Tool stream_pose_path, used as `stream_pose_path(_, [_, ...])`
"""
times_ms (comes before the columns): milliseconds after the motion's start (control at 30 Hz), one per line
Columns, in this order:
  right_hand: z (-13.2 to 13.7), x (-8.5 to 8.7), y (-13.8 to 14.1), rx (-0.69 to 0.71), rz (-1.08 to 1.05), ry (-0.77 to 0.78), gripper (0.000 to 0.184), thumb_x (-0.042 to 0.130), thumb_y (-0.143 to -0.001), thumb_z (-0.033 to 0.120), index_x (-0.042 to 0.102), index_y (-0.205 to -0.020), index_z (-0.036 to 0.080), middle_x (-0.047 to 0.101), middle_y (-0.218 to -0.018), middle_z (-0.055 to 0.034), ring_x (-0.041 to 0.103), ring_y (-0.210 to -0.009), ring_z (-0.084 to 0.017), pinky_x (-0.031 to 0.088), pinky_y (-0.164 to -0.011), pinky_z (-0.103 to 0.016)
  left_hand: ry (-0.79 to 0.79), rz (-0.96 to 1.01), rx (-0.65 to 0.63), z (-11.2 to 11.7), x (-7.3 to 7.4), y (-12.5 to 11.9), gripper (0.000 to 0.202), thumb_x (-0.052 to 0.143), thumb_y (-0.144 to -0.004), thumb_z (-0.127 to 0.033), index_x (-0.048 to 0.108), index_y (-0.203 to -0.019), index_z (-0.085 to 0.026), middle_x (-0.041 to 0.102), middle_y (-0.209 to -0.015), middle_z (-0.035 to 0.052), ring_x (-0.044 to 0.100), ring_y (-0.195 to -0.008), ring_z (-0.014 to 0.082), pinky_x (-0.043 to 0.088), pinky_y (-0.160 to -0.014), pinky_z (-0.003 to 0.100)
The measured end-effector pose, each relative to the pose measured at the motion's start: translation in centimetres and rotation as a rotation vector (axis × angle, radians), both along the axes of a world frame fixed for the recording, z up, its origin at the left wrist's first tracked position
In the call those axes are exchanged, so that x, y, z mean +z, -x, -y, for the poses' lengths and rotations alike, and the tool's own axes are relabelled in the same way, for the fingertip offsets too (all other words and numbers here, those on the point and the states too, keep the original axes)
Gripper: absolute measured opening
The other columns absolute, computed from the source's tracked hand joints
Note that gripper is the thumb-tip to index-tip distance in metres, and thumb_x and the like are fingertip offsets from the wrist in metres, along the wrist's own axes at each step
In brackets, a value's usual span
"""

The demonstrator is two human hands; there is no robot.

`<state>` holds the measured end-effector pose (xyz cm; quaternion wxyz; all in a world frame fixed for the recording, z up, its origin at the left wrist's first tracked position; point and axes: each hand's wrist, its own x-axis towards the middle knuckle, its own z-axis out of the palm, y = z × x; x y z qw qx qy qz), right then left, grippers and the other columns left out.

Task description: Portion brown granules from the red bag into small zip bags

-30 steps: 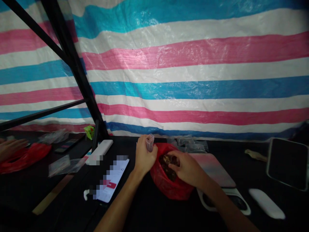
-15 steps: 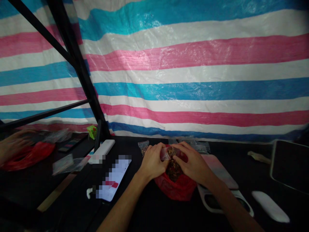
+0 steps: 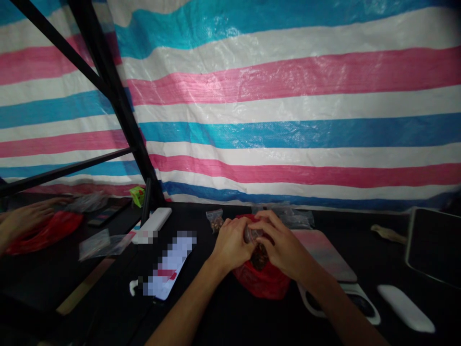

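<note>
Between my two hands is a small clear plastic bag (image 3: 253,234), held over a red plastic bag (image 3: 263,283). Brown dried bits (image 3: 259,258) show in the red bag's mouth. My left hand (image 3: 232,242) grips the clear bag from the left, fingers curled. From the right, my right hand (image 3: 279,235) has its thumb and fingers closed around the same bag. My fingers partly hide how full it is. Just beyond my left hand lies a small zip bag (image 3: 215,221) with brown pieces inside.
Flat clear bags (image 3: 288,216) lie behind my hands. A scale with a pinkish top (image 3: 326,252) and a white mouse-shaped object (image 3: 406,307) are at right. A phone (image 3: 171,269) and white box (image 3: 153,226) are at left. Another person's hand (image 3: 32,216) is beyond the black frame (image 3: 118,105).
My right hand's fingers have shifted left over the clear bag's top, covering more of it. The other person's hand at far left has moved slightly.
</note>
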<state>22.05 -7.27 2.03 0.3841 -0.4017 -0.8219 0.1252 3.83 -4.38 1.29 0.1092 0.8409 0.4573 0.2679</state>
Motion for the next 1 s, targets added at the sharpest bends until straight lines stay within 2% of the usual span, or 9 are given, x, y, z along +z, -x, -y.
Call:
stream_pose_path(200, [0.3,0.5,0.1,-0.071,0.029,0.119,0.029,0.062,-0.094,0.023,0.065,-0.122,0.027,0.066,-0.107,-0.0048,0.065,-0.094,-0.022,0.054,-0.087,-0.037,0.032,0.050,-0.012,0.0,-0.2,-0.1,0.021,0.067,-0.086,-0.031,0.065,-0.104,-0.021,0.075,-0.105,0.0063,0.068,-0.099,0.0277,0.043,-0.090,0.038])
stream_pose_path(400, [0.2,0.6,0.3,-0.048,-0.040,-0.032,0.034,0.044,-0.098,0.012,0.063,-0.122,0.028,0.060,-0.128,-0.0079,0.059,-0.121,-0.023,0.045,-0.108,-0.041,0.059,0.126,0.054,0.1,0.1,0.1,0.020,0.062,-0.091,-0.039,0.062,-0.105,-0.024,0.075,-0.100,0.0029,0.070,-0.092,0.0248,0.045,-0.083,0.034])
stream_pose_path(533, [-0.2,0.5,-0.5,-0.195,-0.069,-0.006,0.035,0.050,-0.091,0.011,0.059,-0.121,0.025,0.064,-0.122,-0.0090,0.060,-0.116,-0.026,0.047,-0.103,-0.043,0.043,0.174,0.281,-0.2,0.7,0.6,0.020,0.050,-0.098,-0.043,0.056,-0.095,-0.024,0.072,-0.090,0.0048,0.069,-0.086,0.0233,0.044,-0.075,0.031])
stream_pose_path(600, [-0.4,0.3,-0.9,-0.177,0.022,0.080,0.040,0.051,-0.087,0.009,0.061,-0.123,0.024,0.066,-0.120,-0.0085,0.061,-0.111,-0.025,0.047,-0.100,-0.041,0.046,0.160,0.422,-0.3,0.9,0.9,0.023,0.046,-0.100,-0.045,0.054,-0.097,-0.023,0.072,-0.092,0.0079,0.070,-0.089,0.0257,0.044,-0.076,0.032])
stream_pose_path(667, [-0.5,0.0,-1.1,-0.142,0.169,0.152,0.041,0.054,-0.083,0.006,0.067,-0.118,0.023,0.069,-0.115,-0.0079,0.062,-0.107,-0.025,0.045,-0.098,-0.039,0.091,0.127,0.487,-0.4,1.0,1.2,0.027,0.046,-0.098,-0.048,0.053,-0.103,-0.022,0.073,-0.098,0.0116,0.071,-0.092,0.0294,0.046,-0.079,0.035])
stream_pose_path(767, [-0.4,-0.4,-1.2,-0.156,0.321,0.187,0.039,0.058,-0.073,0.002,0.070,-0.103,0.023,0.072,-0.104,-0.0056,0.062,-0.102,-0.025,0.041,-0.092,-0.038,0.216,0.052,0.449,-0.5,0.9,1.5,0.039,0.052,-0.093,-0.057,0.054,-0.105,-0.020,0.073,-0.103,0.0174,0.071,-0.096,0.0352,0.047,-0.083,0.040])
stream_pose_path(867, [0.0,-0.4,-1.3,-0.131,0.332,0.214,0.040,0.057,-0.067,0.000,0.068,-0.097,0.024,0.072,-0.097,-0.0029,0.063,-0.096,-0.024,0.039,-0.088,-0.037,0.330,0.027,0.358,-0.6,0.7,1.9,0.046,0.055,-0.087,-0.065,0.055,-0.098,-0.021,0.073,-0.102,0.0181,0.071,-0.098,0.0374,0.048,-0.082,0.040])
stream_pose_path(933, [0.3,-0.2,-1.3,-0.099,0.321,0.239,0.041,0.058,-0.067,0.001,0.067,-0.099,0.024,0.072,-0.098,-0.0025,0.063,-0.097,-0.024,0.039,-0.088,-0.037,0.384,0.036,0.311,-0.6,0.4,2.3,0.045,0.061,-0.083,-0.065,0.056,-0.094,-0.021,0.074,-0.099,0.0164,0.071,-0.095,0.0363,0.048,-0.079,0.038])
stream_pose_path(1000, [0.7,-0.1,-1.1,-0.077,0.326,0.257,0.041,0.060,-0.066,0.003,0.067,-0.100,0.025,0.073,-0.101,-0.0030,0.063,-0.101,-0.026,0.039,-0.088,-0.038,0.412,0.039,0.276,-0.7,-0.2,2.5,0.038,0.068,-0.078,-0.054,0.055,-0.091,-0.021,0.074,-0.094,0.0140,0.071,-0.089,0.0337,0.047,-0.075,0.035])
